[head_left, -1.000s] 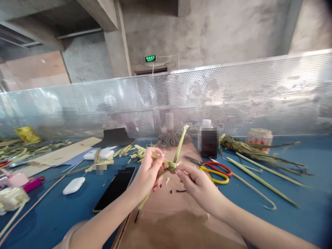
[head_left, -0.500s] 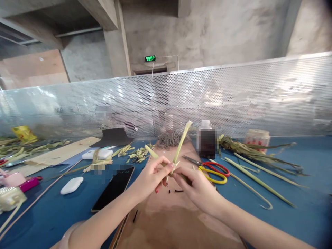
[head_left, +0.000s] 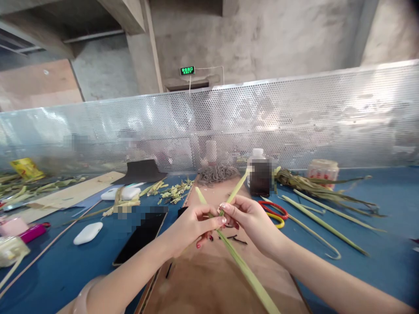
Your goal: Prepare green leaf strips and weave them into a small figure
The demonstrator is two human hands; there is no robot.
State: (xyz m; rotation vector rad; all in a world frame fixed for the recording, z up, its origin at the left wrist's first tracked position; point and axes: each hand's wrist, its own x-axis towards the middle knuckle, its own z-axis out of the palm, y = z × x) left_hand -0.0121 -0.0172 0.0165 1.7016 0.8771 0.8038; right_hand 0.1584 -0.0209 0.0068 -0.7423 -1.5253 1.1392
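Observation:
My left hand (head_left: 204,224) pinches a pale green leaf strip (head_left: 247,270) where its parts cross, over the brown board (head_left: 196,283). From that crossing one long end runs down toward me, and shorter ends point up and away. My right hand (head_left: 240,213) is closed, thumb against fingers, on the upper right end of the strip, right beside my left fingertips. The exact fold between the fingertips is partly hidden. Scissors with red and yellow handles (head_left: 276,213) lie beyond my right hand, which covers their blades.
Grey cord (head_left: 218,174) is heaped at the board's far end, near a dark bottle (head_left: 260,174). Leaf strips (head_left: 324,222) and dried leaves (head_left: 314,187) lie right. Left are a phone (head_left: 140,237), a white earbud case (head_left: 87,233) and leaf scraps (head_left: 176,192). A perforated metal screen (head_left: 229,122) stands behind.
My right hand has moved up and gripped the upper end, which now leans further right. A long strip end has come into view below my hands. The scissors' blades are now covered.

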